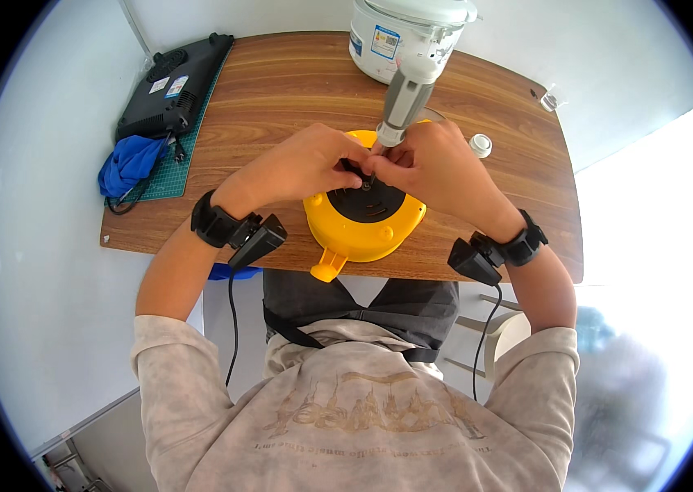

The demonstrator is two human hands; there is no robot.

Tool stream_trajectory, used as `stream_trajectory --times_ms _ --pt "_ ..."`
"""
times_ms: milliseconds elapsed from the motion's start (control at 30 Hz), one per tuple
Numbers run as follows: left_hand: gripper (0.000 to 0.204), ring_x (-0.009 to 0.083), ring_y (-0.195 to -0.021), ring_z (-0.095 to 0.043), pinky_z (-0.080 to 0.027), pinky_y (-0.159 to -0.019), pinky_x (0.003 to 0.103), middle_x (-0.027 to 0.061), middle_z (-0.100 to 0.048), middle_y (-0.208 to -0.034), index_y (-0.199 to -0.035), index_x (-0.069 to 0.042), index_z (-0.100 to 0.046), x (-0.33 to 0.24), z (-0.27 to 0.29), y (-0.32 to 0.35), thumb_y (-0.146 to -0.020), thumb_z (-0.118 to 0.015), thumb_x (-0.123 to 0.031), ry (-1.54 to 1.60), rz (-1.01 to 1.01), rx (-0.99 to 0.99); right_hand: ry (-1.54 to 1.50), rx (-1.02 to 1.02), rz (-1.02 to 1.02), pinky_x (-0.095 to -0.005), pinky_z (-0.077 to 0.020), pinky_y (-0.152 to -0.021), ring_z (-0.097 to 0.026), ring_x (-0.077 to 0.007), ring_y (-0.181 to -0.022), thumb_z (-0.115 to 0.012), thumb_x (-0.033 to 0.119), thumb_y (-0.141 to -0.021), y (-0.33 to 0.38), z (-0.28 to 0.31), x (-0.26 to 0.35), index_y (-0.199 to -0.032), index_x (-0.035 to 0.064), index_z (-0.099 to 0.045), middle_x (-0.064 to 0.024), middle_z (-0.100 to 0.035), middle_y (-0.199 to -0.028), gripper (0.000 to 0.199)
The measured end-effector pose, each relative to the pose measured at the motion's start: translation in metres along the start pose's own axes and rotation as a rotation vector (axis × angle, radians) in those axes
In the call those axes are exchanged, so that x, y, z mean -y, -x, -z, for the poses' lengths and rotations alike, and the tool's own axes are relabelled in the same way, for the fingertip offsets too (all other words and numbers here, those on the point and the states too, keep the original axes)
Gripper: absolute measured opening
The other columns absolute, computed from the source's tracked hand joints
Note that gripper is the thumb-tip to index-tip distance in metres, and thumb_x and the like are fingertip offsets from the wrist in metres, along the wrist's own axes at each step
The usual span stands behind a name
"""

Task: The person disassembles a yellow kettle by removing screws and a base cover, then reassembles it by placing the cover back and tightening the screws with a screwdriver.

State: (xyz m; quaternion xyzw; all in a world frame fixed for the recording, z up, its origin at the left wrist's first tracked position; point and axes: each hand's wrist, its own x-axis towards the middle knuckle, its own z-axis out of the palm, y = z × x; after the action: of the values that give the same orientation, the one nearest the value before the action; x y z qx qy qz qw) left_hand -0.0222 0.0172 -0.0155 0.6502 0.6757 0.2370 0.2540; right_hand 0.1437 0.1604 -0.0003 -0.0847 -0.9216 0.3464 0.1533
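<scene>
While 2 curled hands [436,168] meet, right pinching grey screwdriver [402,107], left's hold hidden, yellow base [354,239] beneath

The round yellow appliance [354,241] lay at the desk's [240,123] near edge, its slotted black disc [363,204] facing up, its tab [328,263] reaching that edge. The gray-and-white screwdriver [405,100] stood handle-up over the disc, shaft partly hidden.

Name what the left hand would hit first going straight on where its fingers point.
Probably the lower end of the grey-and-white screwdriver, with the right hand just beyond; whether the left hand already touches it is unclear.
</scene>
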Motion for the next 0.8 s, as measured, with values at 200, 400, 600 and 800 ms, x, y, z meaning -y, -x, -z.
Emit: stream_trajectory --times_ms 200,400,600,800 --pt "0.023 0.0317 -0.096 -0.069 -0.054 -0.090 0.039 0.0157 -0.073 -0.102 -0.108 -0.002 -0.073 0.000 -0.001 -0.001 -0.086 -0.074 -0.008 -0.010 -0.036 -0.006 -0.048 -0.034 0.031 -0.0343 -0.0551 -0.058 -0.069 -0.0284 -0.058 -0.076 0.020 -0.085 0.001 0.002 -0.001 -0.078 -0.0072 -0.071 -0.0176 -0.070 -0.069 0.028" --pt "0.022 0.0315 -0.094 -0.068 -0.054 -0.088 0.039 0.0152 -0.071 -0.100 -0.108 -0.002 -0.071 0.000 -0.002 -0.001 -0.086 -0.073 -0.006 -0.013 -0.040 0.006 -0.088 0.011 0.004 -0.0340 -0.0551 -0.059 -0.068 -0.0284 -0.058 -0.076 0.020 -0.083 0.000 0.000 -0.005 -0.078 -0.0077 -0.072 -0.0183 -0.071 -0.069 0.028" --pt "0.024 0.0289 -0.092 -0.066 -0.054 -0.087 0.036 0.0127 -0.068 -0.098 -0.110 -0.001 -0.069 0.003 -0.003 -0.002 -0.086 -0.075 -0.003 -0.033 -0.063 0.011 -0.101 0.008 0.029 -0.0341 -0.0545 -0.058 -0.067 -0.0291 -0.057 -0.075 0.019 -0.082 -0.001 -0.003 -0.010 -0.079 -0.0079 -0.072 -0.0186 -0.070 -0.068 0.027" --pt "0.023 0.0288 -0.092 -0.066 -0.054 -0.087 0.036 0.0130 -0.068 -0.099 -0.108 0.000 -0.069 0.004 -0.003 -0.002 -0.086 -0.074 -0.003 -0.040 -0.053 0.011 -0.078 0.021 0.054 -0.0348 -0.0545 -0.059 -0.067 -0.0291 -0.058 -0.076 0.020 -0.082 0.000 -0.003 -0.012 -0.080 -0.0064 -0.072 -0.0176 -0.070 -0.068 0.027"
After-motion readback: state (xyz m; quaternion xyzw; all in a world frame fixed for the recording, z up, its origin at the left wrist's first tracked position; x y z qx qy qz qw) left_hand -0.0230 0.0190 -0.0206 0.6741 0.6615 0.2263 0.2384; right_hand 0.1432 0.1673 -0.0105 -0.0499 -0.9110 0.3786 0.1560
